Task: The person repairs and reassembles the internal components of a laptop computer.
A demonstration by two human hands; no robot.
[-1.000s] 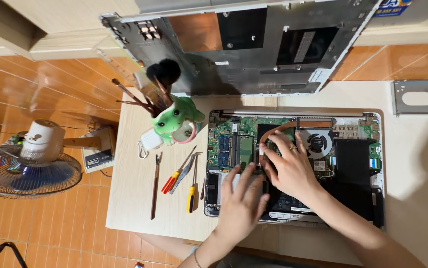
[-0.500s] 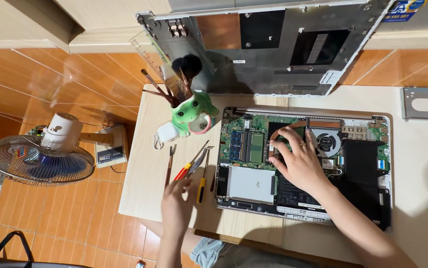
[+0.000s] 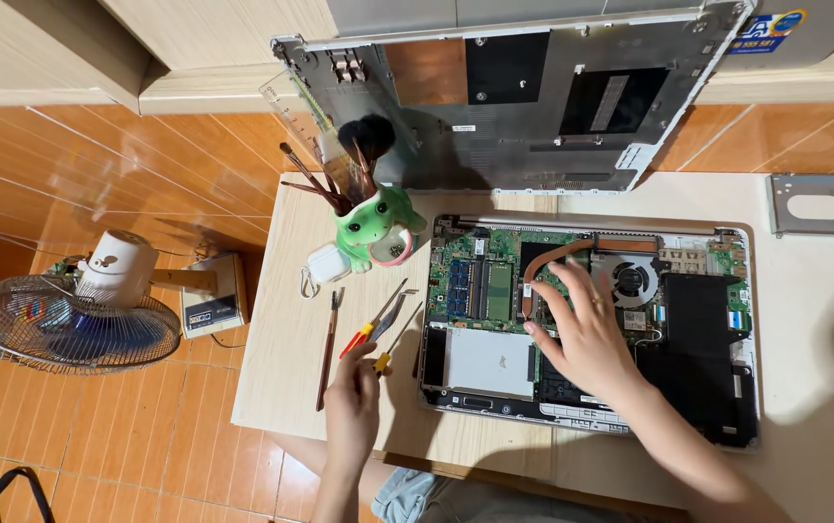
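An opened laptop [image 3: 738,426] lies on the pale wooden table [image 3: 281,387], its green circuit board, fan and black battery exposed. My right hand [image 3: 586,334] rests flat on the board's middle, fingers spread, holding nothing. My left hand [image 3: 354,392] is at the table's left part, fingertips touching the yellow handle of a small screwdriver [image 3: 393,344]. Beside it lie a red-handled screwdriver [image 3: 363,329], metal tweezers [image 3: 388,315] and a brown tool [image 3: 328,349].
The laptop's removed bottom cover [image 3: 523,97] leans against the wall behind. A green frog-shaped cup [image 3: 373,223] holds brushes. A small white case [image 3: 325,263] sits beside it. A metal bracket [image 3: 818,203] lies far right. A fan [image 3: 68,315] stands on the orange tiled floor.
My left hand left the laptop's inside and moved left to the tools, reaching the yellow screwdriver. My right hand stayed on the board. The view shifted left.
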